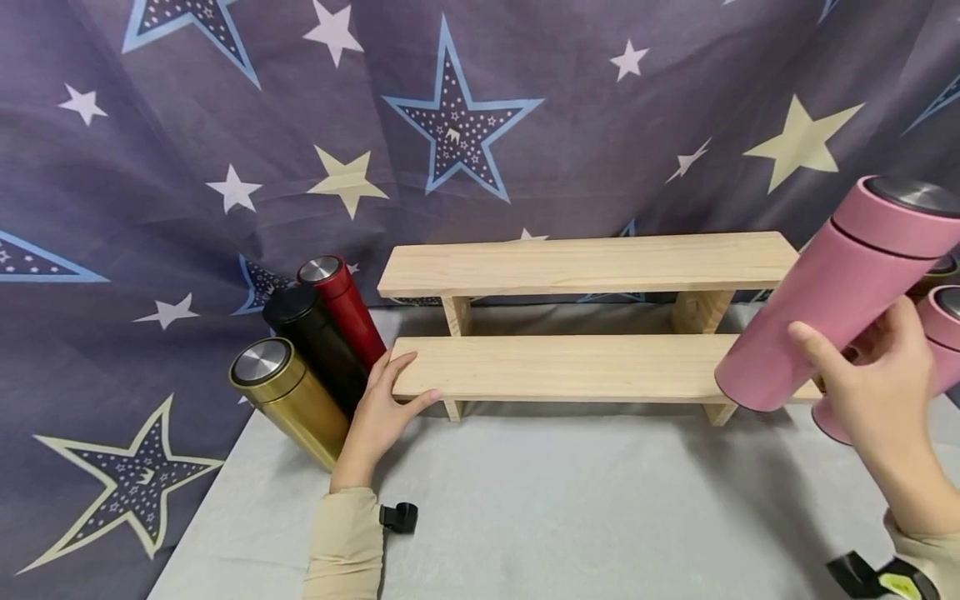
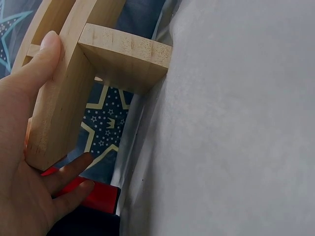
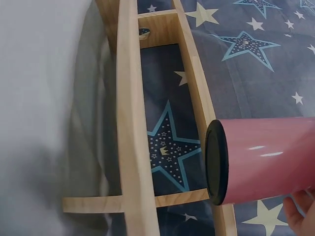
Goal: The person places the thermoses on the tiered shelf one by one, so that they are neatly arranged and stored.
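Observation:
My right hand (image 1: 885,379) grips a pink thermos bottle (image 1: 817,292) with a steel-topped lid, held tilted in the air over the right end of a two-tier wooden shelf (image 1: 562,367). In the right wrist view, the bottle's dark base (image 3: 216,162) points toward the shelf boards, and only some fingertips show beneath its side. At the other end, my left hand (image 1: 378,417) holds the left end of the lower board. The left wrist view has its thumb (image 2: 44,59) laid along the board, with the fingers reaching round the end.
Gold (image 1: 303,408), black (image 1: 318,346) and red (image 1: 348,312) bottles stand left of the shelf, close to my left hand. Another pink bottle (image 1: 943,346) stands at the right, with a brownish one (image 1: 930,282) behind it. A star-patterned cloth (image 1: 525,192) hangs behind the white-covered table (image 1: 540,508).

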Demonstrator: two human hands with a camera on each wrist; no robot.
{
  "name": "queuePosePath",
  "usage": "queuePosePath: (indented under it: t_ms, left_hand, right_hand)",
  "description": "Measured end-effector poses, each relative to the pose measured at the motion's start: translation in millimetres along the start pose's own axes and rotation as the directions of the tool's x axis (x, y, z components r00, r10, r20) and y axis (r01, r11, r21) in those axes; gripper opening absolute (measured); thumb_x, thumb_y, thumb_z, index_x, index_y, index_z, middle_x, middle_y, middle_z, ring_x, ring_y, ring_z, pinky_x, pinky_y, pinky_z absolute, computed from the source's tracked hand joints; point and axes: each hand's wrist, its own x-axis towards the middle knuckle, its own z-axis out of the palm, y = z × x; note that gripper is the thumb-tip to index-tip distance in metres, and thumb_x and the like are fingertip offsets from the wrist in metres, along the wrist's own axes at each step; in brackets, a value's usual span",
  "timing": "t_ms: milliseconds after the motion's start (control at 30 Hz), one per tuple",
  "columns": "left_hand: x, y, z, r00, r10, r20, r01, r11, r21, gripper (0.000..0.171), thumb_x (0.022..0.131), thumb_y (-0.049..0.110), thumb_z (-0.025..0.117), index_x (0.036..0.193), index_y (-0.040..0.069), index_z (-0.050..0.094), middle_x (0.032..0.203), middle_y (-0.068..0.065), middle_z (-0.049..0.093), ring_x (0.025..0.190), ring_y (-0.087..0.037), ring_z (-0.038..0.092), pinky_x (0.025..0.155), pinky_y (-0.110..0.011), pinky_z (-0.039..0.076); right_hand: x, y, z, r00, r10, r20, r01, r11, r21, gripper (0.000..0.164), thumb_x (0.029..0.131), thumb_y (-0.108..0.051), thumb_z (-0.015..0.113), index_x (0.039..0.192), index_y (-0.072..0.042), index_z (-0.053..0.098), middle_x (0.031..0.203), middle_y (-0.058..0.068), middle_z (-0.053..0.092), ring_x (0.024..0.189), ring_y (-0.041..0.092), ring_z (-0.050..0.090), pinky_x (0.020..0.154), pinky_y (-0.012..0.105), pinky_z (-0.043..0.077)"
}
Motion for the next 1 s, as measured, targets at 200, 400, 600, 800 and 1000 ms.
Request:
queuePosePath:
  t_ms: [200, 400, 600, 800, 1000]
  left_hand:
    - [-0.2, -1.0, 0.6, 1.0, 0.001, 0.001, -0.001, 1.0, 0.002, 0.08, 0.079, 0.056, 0.077, 0.145, 0.022, 0.048, 0.161, -0.01, 0.02, 0.143, -0.033, 0.03, 0.11, -0.054, 0.031]
    - [0.0, -0.2, 0.3, 1.0, 0.002, 0.0, -0.002, 1.0, 0.005, 0.08, 0.079, 0.057, 0.077, 0.145, 0.022, 0.048, 0.161, -0.01, 0.02, 0.143, -0.034, 0.03, 0.11, -0.055, 0.031]
    - [0.2, 0.1, 0.0, 1.0, 0.0, -0.002, 0.0, 1.0, 0.013, 0.08, 0.079, 0.057, 0.077, 0.145, 0.022, 0.048, 0.161, -0.01, 0.02, 0.143, -0.033, 0.029, 0.11, -0.055, 0.031]
    - [0.4, -0.2, 0.3, 1.0, -0.005, 0.004, 0.005, 1.0, 0.014, 0.08, 0.079, 0.058, 0.077, 0.145, 0.023, 0.048, 0.162, -0.01, 0.02, 0.143, -0.033, 0.029, 0.11, -0.055, 0.031]
    - [0.5, -0.7, 0.2, 1.0, 0.001, 0.0, -0.001, 1.0, 0.021, 0.081, 0.079, 0.059, 0.076, 0.145, 0.023, 0.047, 0.161, -0.011, 0.02, 0.143, -0.034, 0.03, 0.109, -0.055, 0.032]
  right_hand:
    - [16, -6, 7, 0.999, 0.038, -0.037, -0.037, 0.999, 0.035, 0.056, 0.083, 0.001, 0.073, 0.134, -0.014, 0.056, 0.111, -0.005, 0.06, 0.093, 0.006, 0.059, 0.077, 0.013, 0.045]
    - [30, -10, 17, 0.997, 0.047, -0.065, -0.042, 0.996, 0.078, 0.053, 0.083, -0.003, 0.075, 0.131, -0.014, 0.057, 0.109, -0.004, 0.061, 0.093, 0.007, 0.059, 0.078, 0.015, 0.044]
    - [41, -10, 29, 0.998, 0.0, -0.07, 0.006, 0.996, 0.084, 0.052, 0.082, -0.008, 0.076, 0.13, -0.015, 0.057, 0.107, -0.005, 0.061, 0.089, 0.006, 0.059, 0.076, 0.016, 0.043]
    - [52, -10, 36, 0.998, -0.01, -0.07, 0.015, 0.997, 0.076, 0.051, 0.081, -0.013, 0.077, 0.129, -0.018, 0.057, 0.106, -0.007, 0.059, 0.089, 0.006, 0.055, 0.075, 0.018, 0.041]
    - [66, -10, 44, 0.997, -0.016, -0.069, 0.02, 0.997, 0.069, 0.055, 0.081, -0.015, 0.078, 0.131, -0.018, 0.056, 0.106, -0.009, 0.057, 0.091, 0.006, 0.053, 0.075, 0.018, 0.04]
